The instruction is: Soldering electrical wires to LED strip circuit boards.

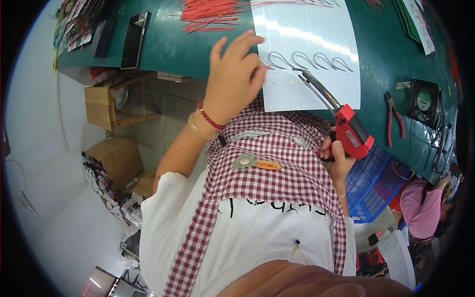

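Green table (168, 34) is partly covered by a white panel (311, 94) bearing dark wire loops (310, 60). A red soldering gun (350, 132) is gripped by the right hand (339, 156), its tip near the loops. The left hand (233, 74) is curled at the panel's edge; whether anything is pinched cannot be told.

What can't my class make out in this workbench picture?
Head view, red soldering gun: most of its handle, hidden by the right grip.
Head view, white board: far end, cut off by the upper edge.
Head view, red wire pile: far side, cut off by the same edge.
Head view, left grip: whether it pinches anything; the detail is too small.
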A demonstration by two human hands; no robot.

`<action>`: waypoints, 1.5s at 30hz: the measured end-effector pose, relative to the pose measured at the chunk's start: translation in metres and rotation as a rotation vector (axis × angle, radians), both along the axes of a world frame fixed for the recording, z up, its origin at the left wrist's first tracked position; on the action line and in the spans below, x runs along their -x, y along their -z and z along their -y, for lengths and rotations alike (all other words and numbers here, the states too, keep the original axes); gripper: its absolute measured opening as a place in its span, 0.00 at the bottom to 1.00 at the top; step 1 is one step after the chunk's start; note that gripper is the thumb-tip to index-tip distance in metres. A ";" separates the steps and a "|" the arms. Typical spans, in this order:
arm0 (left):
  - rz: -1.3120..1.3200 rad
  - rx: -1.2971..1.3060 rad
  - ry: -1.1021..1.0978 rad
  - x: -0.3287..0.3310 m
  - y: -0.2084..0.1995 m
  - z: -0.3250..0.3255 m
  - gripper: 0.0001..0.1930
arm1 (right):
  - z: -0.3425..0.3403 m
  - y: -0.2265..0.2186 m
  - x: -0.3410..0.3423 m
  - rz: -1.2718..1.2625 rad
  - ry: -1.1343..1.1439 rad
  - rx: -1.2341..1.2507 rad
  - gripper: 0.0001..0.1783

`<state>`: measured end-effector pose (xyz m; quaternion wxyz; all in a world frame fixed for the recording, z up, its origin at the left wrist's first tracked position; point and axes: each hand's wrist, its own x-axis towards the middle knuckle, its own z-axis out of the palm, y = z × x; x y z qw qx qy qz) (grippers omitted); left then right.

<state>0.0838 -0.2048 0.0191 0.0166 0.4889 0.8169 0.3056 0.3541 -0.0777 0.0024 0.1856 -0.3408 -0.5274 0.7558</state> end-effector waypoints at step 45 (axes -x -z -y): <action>-0.017 0.147 0.034 -0.006 0.009 -0.030 0.07 | 0.012 -0.004 -0.005 0.125 -0.086 -0.048 0.20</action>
